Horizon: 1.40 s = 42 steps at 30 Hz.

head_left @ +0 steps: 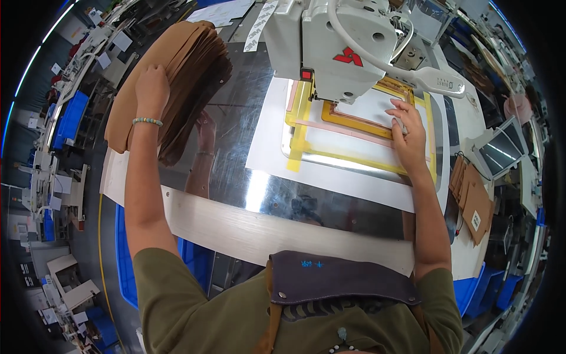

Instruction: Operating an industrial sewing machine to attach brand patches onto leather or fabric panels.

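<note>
A thick stack of brown, leather-like pieces [197,76] leans at the left of the shiny metal table. My left hand [152,91] lies on the top brown piece [127,115], its fingers curled in at the piece's edge; the fingertips are partly hidden. Over the right side of a yellow-edged frame [354,125], my right hand [410,131] hovers with fingers apart and nothing in them. Yellow tape [299,137] and a pinkish strip cross the clear plate around that frame. Beneath lies a white sheet [268,141]. The white sewing machine head [342,53] stands over the frame.
A white curved lamp [439,81] reaches out above the frame's far right corner. Brown pieces [474,203] and a tilted screen [504,147] sit on the right. Blue bins [194,259] stand below the table's front edge. Papers [221,13] lie at the far left.
</note>
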### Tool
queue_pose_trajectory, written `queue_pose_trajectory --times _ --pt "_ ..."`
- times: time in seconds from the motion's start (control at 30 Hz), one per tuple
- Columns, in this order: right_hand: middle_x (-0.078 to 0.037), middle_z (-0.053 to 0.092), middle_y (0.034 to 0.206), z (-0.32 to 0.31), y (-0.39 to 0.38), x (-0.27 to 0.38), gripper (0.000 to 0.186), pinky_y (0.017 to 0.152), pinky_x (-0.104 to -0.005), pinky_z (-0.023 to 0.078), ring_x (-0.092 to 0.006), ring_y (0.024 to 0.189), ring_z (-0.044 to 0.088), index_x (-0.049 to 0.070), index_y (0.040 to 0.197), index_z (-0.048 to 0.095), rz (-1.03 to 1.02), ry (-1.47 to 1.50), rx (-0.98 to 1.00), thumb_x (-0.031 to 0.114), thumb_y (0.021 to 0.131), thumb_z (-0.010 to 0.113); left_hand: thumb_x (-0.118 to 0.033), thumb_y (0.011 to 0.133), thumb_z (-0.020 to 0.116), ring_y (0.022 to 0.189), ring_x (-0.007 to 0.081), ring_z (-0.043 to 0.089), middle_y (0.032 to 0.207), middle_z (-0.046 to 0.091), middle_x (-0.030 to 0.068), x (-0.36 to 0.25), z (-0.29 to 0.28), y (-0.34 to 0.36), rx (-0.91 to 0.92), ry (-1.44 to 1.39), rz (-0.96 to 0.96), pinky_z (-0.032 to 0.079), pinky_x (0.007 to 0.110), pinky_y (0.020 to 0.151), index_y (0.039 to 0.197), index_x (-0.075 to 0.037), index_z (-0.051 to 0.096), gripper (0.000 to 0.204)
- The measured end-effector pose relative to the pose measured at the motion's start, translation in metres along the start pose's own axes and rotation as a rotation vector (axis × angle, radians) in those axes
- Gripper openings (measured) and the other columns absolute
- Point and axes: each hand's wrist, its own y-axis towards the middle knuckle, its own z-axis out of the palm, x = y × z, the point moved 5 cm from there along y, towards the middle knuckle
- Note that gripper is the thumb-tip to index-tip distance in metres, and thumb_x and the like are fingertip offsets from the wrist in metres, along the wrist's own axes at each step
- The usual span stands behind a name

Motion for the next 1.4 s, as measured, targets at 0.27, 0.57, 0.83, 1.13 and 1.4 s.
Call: queue_pose_trajectory --times 0.27,0.57,0.83,1.13,1.4 --pt "-0.014 0.069 0.137 -0.009 -0.004 -0.006 0.021 0.112 -0.0408 0.048 -0.0321 0.129 0.063 0.001 0.11 0.075 0.013 -0.008 -0.082 -0.003 0.095 0.062 -0.002 0.096 0.057 0.106 0.0407 0.069 0.11 0.07 0.019 0.002 0.018 0.025 0.034 -0.063 -0.009 0.058 0.049 0.092 0.108 -0.001 0.072 0.019" --pt "-0.015 0.069 0.137 -0.003 0.0 -0.006 0.019 0.113 -0.0403 0.048 -0.0317 0.128 0.063 0.001 0.108 0.076 -0.004 0.065 -0.063 -0.003 0.095 0.063 -0.03 0.097 0.077 0.076 0.03 0.075 0.078 0.075 0.0154 0.128 0.044 0.044 0.008 -1.115 -0.851 0.057 0.039 0.075 0.105 -0.002 0.082 0.029" --pt "-0.014 0.07 0.133 -0.009 -0.006 -0.007 0.021 0.104 -0.0417 0.053 -0.0331 0.121 0.066 0.003 0.106 0.076 -0.069 -0.062 -0.11 -0.005 0.09 0.065 -0.008 0.099 0.068 0.08 0.034 0.072 0.099 0.073 0.0119 -0.095 -0.086 0.005 -0.223 -0.514 0.344 0.058 0.044 0.072 0.129 -0.01 0.075 0.031" --pt "-0.009 0.072 0.122 0.052 -0.012 0.105 0.032 0.091 -0.0413 0.058 -0.028 0.107 0.07 0.002 0.112 0.074 -0.555 -0.211 0.234 0.003 0.08 0.076 -0.004 0.094 0.068 0.087 0.0257 0.069 0.102 0.066 0.0079 -0.206 -0.086 -0.124 0.139 -0.649 0.62 0.059 0.037 0.075 0.142 -0.014 0.069 0.049" --pt "-0.006 0.066 0.099 0.125 0.005 0.116 0.031 0.069 -0.035 0.06 -0.0212 0.09 0.069 0.002 0.108 0.071 -0.614 -0.473 0.251 0.013 0.08 0.078 -0.007 0.093 0.072 0.095 0.0268 0.07 0.108 0.07 0.0076 -0.141 -0.099 -0.171 0.178 -0.546 0.371 0.058 0.039 0.08 0.131 -0.007 0.071 0.038"
